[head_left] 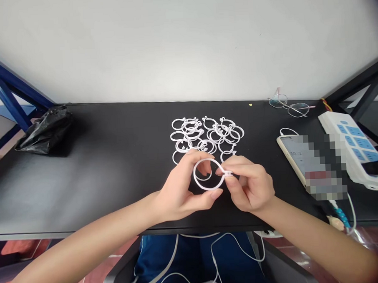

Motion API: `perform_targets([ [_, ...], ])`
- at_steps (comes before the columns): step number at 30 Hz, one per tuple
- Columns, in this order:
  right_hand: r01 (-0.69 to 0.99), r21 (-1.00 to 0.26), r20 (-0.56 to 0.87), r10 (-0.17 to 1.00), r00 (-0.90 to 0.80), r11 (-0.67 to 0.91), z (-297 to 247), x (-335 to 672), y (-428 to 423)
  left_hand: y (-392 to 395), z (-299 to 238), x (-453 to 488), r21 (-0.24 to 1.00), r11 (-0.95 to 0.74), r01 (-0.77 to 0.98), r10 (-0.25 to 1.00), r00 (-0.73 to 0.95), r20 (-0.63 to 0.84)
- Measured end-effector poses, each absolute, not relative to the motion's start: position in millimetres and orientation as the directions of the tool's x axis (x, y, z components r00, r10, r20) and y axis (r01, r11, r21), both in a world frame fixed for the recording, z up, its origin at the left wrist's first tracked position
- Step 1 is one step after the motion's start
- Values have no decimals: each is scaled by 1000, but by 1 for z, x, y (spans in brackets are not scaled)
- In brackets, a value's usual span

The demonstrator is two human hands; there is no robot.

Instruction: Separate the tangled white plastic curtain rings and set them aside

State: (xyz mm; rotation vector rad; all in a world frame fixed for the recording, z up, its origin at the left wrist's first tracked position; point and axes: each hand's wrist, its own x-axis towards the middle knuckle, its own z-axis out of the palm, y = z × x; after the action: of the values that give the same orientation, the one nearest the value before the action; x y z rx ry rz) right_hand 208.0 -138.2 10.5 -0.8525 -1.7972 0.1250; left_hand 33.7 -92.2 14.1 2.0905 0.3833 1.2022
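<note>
My left hand (pixel 186 189) and my right hand (pixel 249 182) hold a white plastic split ring (pixel 197 177) above the black tabletop (pixel 94 195). My left hand's fingers and thumb wrap its left side. My right thumb and fingers pinch its clasp end (pixel 228 173). A second thin ring seems to lie inside it, partly hidden by my fingers. Just beyond my hands lies a loose, overlapping pile of several similar white rings (pixel 207 134). Its nearest rings almost meet my left hand.
A black plastic bag (pixel 44 131) sits at the far left of the table. Glasses (pixel 289 106) lie at the back right. A phone (pixel 293 162), partly pixelated, and a white power strip (pixel 348 147) lie at the right, with cables. Blue frame bars (pixel 8 99) stand at the left.
</note>
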Motion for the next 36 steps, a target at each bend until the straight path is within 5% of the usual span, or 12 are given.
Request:
perform_targets([
  [15,506,-467,665,665,-340,725,17,214,-134,-81,26,26,909,-361,-206,502,779,376],
  [36,483,-404,724,594,-350,777,9,210,-134,-74,21,26,795,-604,-59,539,705,461],
])
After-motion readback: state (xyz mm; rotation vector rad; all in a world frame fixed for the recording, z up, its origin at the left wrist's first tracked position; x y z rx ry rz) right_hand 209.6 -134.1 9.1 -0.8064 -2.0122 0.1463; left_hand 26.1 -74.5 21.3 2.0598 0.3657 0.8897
